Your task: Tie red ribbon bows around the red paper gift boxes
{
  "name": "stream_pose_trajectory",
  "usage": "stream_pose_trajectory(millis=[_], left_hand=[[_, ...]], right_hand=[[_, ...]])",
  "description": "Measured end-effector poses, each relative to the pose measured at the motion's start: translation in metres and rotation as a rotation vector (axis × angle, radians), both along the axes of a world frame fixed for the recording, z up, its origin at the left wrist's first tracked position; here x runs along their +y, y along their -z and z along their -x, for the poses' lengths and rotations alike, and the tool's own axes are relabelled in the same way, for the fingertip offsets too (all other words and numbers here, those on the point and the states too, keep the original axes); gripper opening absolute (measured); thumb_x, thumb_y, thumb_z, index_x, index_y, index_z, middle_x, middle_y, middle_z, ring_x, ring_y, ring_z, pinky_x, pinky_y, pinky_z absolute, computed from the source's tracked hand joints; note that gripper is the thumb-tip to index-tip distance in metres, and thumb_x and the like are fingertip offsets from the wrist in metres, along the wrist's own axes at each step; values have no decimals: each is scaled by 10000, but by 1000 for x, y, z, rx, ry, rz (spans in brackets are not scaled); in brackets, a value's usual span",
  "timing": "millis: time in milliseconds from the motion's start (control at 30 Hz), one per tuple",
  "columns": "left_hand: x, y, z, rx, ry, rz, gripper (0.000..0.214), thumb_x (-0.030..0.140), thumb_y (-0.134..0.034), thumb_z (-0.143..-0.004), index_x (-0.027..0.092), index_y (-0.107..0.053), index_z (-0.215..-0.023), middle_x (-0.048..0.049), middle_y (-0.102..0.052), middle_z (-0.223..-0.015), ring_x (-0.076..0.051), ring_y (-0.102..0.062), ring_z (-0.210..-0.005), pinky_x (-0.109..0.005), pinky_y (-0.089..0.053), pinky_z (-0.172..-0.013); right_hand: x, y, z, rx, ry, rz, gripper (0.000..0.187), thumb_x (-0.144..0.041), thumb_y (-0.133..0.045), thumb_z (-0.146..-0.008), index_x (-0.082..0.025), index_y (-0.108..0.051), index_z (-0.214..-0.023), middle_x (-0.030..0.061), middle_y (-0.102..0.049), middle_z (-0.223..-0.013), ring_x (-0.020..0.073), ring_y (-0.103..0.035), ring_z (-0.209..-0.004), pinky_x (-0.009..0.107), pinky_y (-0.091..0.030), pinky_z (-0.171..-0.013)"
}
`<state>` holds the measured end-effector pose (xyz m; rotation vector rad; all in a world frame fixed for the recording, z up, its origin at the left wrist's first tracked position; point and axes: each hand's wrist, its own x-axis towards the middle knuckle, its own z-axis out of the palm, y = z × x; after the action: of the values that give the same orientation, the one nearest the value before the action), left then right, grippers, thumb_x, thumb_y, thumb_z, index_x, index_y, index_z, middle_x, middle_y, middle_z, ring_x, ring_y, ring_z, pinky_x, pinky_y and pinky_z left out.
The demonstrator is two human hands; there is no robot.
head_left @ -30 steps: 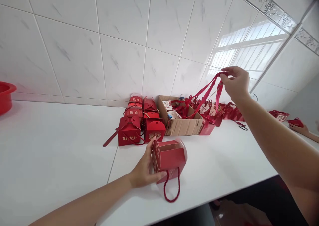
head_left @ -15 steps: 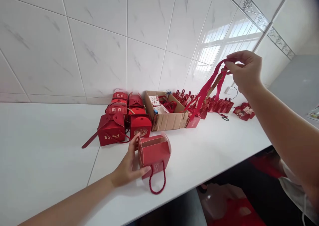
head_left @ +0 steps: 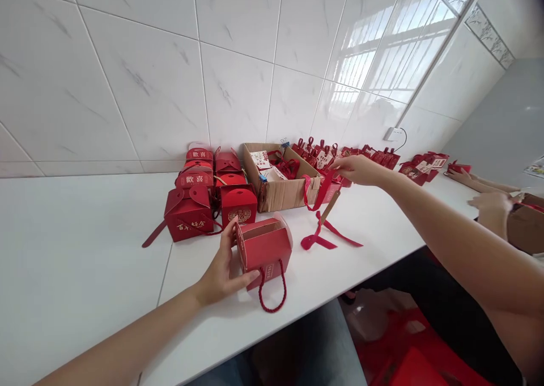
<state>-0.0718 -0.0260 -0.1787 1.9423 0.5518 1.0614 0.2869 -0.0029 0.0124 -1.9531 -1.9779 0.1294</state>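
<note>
In the head view my left hand [head_left: 221, 270] grips the side of a red gift box [head_left: 268, 249], its fingers behind and its thumb along the front. The box rests on the white table with its top slot uncovered, and a dark red cord handle [head_left: 272, 309] droops from its front. My right hand [head_left: 359, 169] pinches a red ribbon [head_left: 325, 190] beside the cardboard box. The ribbon loops down, and tails [head_left: 318, 240] of red ribbon lie on the table below. A narrow flat brown strip [head_left: 330, 206] hangs among the ribbon.
Finished-looking red boxes [head_left: 189, 213] stand in rows behind my left hand. The open cardboard box [head_left: 289, 196] holds ribbon and cards. Several small red bags [head_left: 314, 155] line the wall. At far right, another person's hands [head_left: 491, 203] are near a brown box [head_left: 529, 227].
My right hand has come down and left with the ribbon, whose tails now touch the table. My left hand keeps its hold on the box. The camera view has shifted rightward.
</note>
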Motion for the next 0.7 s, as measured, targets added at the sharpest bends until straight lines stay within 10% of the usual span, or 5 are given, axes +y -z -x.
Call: stream_pose_trajectory(millis=[267,467,700], left_hand=[[5,5,1,9,11,-28,974,343,-670,-782,305,16,-1473,-134,-247,-1472,-347,-251,-1362,-557,-212,-1112],[4,5,1,7,10,-25,982,352,-676,-776,310,16,-1472,-135,-266,-1464,-343,-269,-1354,-534,-259,-1095],[0,0,0,6,17,1,953,356,-660,-793,301,6,-1472,-137,-288,-1454,-324,-294,-1344,-512,-265,-1094]], right_hand=[[-15,-36,16,513,57,-438,98,-246,-644,-810,-190,-667,-887,53,-679,-806,182,-675,-759,389,-577,-765],[-7,-20,15,673,85,-275,545,-726,-412,-802,-218,-490,-621,70,-599,-597,245,-675,-681,443,-596,-655],[-6,14,18,946,46,77,567,-682,-188,-863,-220,-467,-690,143,-663,-695,309,-668,-762,494,-562,-672]])
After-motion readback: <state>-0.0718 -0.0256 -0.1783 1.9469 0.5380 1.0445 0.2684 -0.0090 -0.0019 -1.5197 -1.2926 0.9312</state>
